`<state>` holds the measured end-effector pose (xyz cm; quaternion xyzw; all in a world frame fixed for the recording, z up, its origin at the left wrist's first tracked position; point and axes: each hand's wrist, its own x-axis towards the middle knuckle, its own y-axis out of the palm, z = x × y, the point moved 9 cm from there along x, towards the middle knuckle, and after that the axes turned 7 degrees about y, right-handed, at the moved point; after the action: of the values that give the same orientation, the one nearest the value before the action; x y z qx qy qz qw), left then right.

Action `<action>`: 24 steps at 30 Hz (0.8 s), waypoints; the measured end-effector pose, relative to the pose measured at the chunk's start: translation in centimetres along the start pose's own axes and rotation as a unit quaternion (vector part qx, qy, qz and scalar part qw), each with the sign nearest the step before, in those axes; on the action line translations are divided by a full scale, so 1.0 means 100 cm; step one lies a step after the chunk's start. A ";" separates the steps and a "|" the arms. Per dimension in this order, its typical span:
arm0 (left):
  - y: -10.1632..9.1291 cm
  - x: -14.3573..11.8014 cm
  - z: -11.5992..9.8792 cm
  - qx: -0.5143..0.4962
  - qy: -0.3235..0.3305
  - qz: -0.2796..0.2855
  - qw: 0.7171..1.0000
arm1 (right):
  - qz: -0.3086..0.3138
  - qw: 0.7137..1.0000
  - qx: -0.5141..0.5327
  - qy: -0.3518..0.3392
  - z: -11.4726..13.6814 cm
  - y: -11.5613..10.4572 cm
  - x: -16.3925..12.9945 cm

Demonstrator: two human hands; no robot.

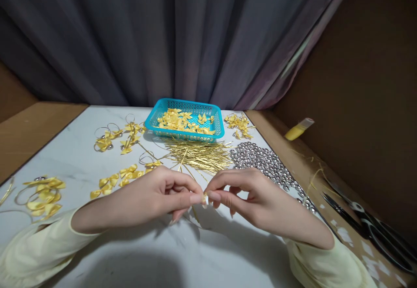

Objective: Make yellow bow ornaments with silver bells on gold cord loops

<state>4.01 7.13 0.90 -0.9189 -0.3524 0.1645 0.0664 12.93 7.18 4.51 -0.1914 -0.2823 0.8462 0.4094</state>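
My left hand [169, 194] and my right hand [243, 192] meet above the white table board [156, 253]. Thumb and forefinger of each are pinched together at the same spot. Between the fingertips shows a small pale yellow and white piece [205, 198], mostly hidden, whose kind I cannot make out. A thin strand hangs just below the fingers. Behind them lies a heap of gold twist ties [198, 154]. Yellow ribbon bows [130, 171] lie left of my left hand. Silver bells [260, 160] are spread beyond my right hand.
A blue plastic basket [222, 123] holding yellow bows stands at the back. Bow clusters with wire loops [45, 196] lie left, another bow cluster [239, 125] at back right. Black scissors [368, 223], paper scraps [345, 235] and a yellow tube [298, 129] are at right. A grey curtain [146, 40] hangs behind.
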 end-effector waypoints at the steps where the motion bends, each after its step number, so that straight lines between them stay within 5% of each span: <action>1: 0.000 0.000 0.000 0.001 0.000 0.001 1.000 | -0.003 1.000 -0.001 0.000 0.000 -0.001 0.000; 24: 0.000 0.001 0.000 -0.024 0.012 0.007 1.000 | -0.010 1.000 0.011 0.000 0.000 -0.002 -0.001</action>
<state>4.11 7.17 0.83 -0.9245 -0.3491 0.1454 0.0473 13.11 7.17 4.62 -0.1839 -0.2754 0.8452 0.4194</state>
